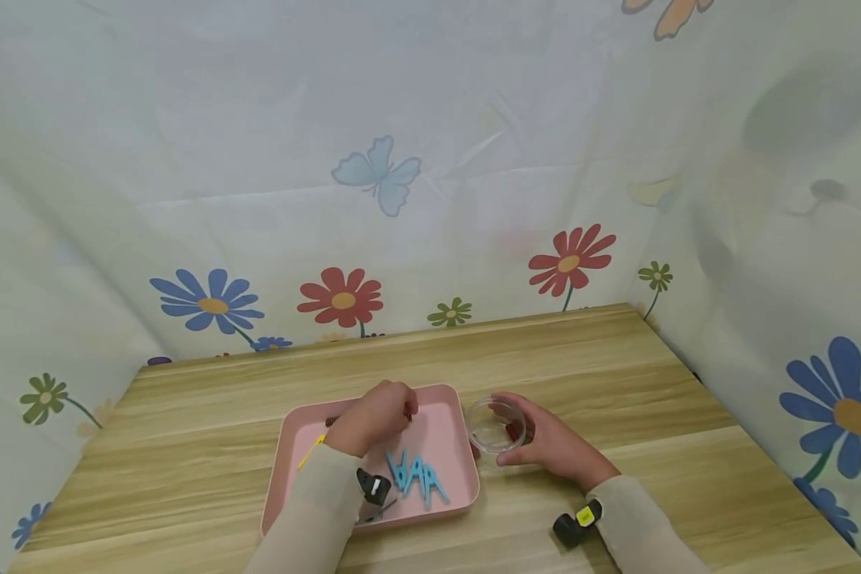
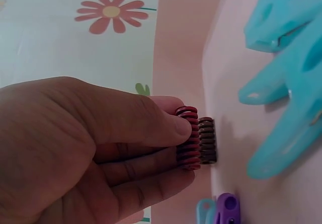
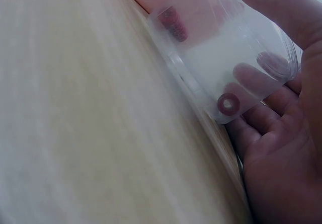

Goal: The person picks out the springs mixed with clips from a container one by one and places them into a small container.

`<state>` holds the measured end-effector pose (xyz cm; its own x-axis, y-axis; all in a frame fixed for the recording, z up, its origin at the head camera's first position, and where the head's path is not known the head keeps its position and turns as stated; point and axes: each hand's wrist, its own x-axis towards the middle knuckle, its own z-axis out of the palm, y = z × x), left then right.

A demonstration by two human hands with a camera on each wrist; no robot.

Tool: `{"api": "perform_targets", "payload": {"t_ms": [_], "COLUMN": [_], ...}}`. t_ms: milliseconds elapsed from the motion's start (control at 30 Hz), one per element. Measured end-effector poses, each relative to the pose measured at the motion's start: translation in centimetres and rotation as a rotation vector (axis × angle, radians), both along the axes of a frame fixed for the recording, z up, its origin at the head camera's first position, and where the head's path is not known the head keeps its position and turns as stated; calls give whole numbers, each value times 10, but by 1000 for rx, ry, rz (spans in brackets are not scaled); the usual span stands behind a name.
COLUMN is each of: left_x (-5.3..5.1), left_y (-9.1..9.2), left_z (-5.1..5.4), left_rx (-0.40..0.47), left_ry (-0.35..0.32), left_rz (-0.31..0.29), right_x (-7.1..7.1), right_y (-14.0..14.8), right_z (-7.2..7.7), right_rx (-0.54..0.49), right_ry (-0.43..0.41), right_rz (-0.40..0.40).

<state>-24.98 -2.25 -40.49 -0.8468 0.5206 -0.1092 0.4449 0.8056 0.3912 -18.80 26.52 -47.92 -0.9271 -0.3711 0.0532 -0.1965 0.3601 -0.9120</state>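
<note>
My left hand (image 1: 379, 416) is over the pink tray (image 1: 445, 395). Its thumb and fingers pinch a red coil spring (image 2: 188, 139). Just beyond that one is a darker brown spring (image 2: 207, 141); whether they touch I cannot tell. My right hand (image 1: 548, 442) grips a round clear plastic container (image 1: 482, 446) beside the tray's right side, thumb in front and fingers behind. Through the container's wall in the right wrist view, a red spring (image 3: 172, 23) and a red ring-shaped end of another (image 3: 229, 104) show.
Several light blue clothespins (image 1: 416, 476) lie in the tray's right half. A yellow piece (image 1: 312, 452) is by the left forearm. In the left wrist view, a purple clothespin (image 2: 229, 209) appears low down. The wooden table (image 1: 581, 351) meets a flower-printed cloth wall.
</note>
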Motion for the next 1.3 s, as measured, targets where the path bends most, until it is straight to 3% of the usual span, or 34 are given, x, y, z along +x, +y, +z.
{"api": "perform_targets", "payload": {"t_ms": [133, 333, 600, 1300], "left_x": [-1, 0, 3, 7], "left_y": [1, 1, 1, 5], "left_z": [2, 6, 12, 24], "left_rx": [-11, -6, -12, 2], "left_ry": [43, 10, 64, 25], "left_rz": [-32, -22, -75, -51], "right_x": [0, 2, 3, 3], "right_y": [0, -1, -2, -1], "right_z": [1, 3, 4, 5], "right_rx": [-7, -2, -29, -43], "right_ry": [-5, -18, -28, -19], "right_rz": [0, -5, 7, 15]}}
